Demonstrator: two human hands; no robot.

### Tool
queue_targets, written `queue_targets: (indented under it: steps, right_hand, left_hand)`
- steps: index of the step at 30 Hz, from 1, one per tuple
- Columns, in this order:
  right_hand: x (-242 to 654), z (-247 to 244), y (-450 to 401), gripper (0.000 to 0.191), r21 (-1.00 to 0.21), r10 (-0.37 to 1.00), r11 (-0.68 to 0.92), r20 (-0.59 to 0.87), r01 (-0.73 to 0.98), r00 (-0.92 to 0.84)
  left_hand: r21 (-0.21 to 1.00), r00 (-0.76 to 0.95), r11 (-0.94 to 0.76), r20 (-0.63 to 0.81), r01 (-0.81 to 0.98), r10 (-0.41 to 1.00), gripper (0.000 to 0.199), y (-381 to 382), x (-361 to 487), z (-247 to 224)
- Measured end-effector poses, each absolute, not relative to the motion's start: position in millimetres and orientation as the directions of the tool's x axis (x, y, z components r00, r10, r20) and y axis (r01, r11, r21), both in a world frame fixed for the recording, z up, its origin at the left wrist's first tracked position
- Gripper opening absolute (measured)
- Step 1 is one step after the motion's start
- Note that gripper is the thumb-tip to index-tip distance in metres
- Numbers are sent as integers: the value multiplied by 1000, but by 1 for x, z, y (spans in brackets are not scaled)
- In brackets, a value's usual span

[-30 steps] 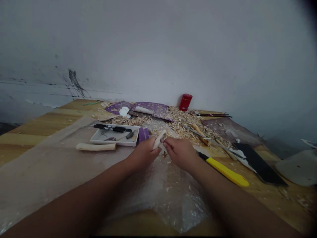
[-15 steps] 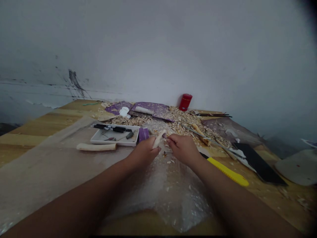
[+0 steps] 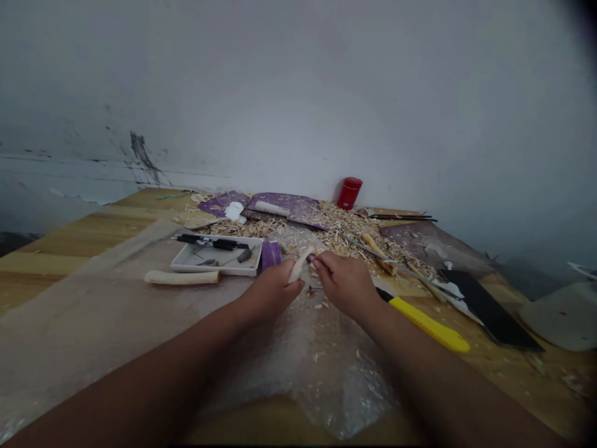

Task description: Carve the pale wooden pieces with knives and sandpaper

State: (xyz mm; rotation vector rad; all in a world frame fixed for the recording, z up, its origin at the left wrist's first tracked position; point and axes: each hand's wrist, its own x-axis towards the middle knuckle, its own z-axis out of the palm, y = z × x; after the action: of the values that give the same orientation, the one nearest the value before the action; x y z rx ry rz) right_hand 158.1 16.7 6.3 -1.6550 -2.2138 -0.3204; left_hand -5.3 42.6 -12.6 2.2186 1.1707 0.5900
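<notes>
My left hand (image 3: pixel 275 287) is wrapped round a pale carved wooden piece (image 3: pixel 301 264), which points up and away from me. Pinched in my right hand (image 3: pixel 342 280) is a small purplish piece (image 3: pixel 311 257), held against the upper part of the wood; it is too small to make out fully. Both hands are over crumpled clear plastic wrap (image 3: pixel 326 367). To the left lies a pale curved wooden stick (image 3: pixel 181 277), just below a white tray (image 3: pixel 186 267) with black-handled tools and small bits in it.
Wood shavings (image 3: pixel 336 227) are heaped behind my hands, with a red can (image 3: pixel 349 193) by the wall. A yellow-handled tool (image 3: pixel 429 323) lies near my right forearm. Farther right are a long metal rod (image 3: pixel 401 264) and a black slab (image 3: pixel 489 308).
The purplish piece and my right fingertips have shifted very slightly against the wood. Both hands keep their grip, and the things on the table stay where they were.
</notes>
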Motion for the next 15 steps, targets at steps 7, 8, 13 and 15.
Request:
queue_targets:
  steps: [7, 8, 13, 15]
  right_hand:
    - [156, 6, 16, 26, 39, 902, 261, 345, 965, -258]
    - [155, 6, 15, 25, 26, 902, 291, 327, 956, -283]
    - [152, 3, 13, 23, -89, 867, 438, 303, 894, -395]
    - [154, 4, 15, 23, -99, 879, 410, 310, 907, -363]
  left_hand:
    - [666, 495, -447, 132, 597, 859, 19, 42, -6, -11]
    - [661, 489, -447, 138, 602, 862, 19, 42, -5, -12]
    - [683, 501, -457, 152, 570, 852, 21, 43, -5, -12]
    - [678, 501, -448, 134, 583, 855, 20, 43, -5, -12]
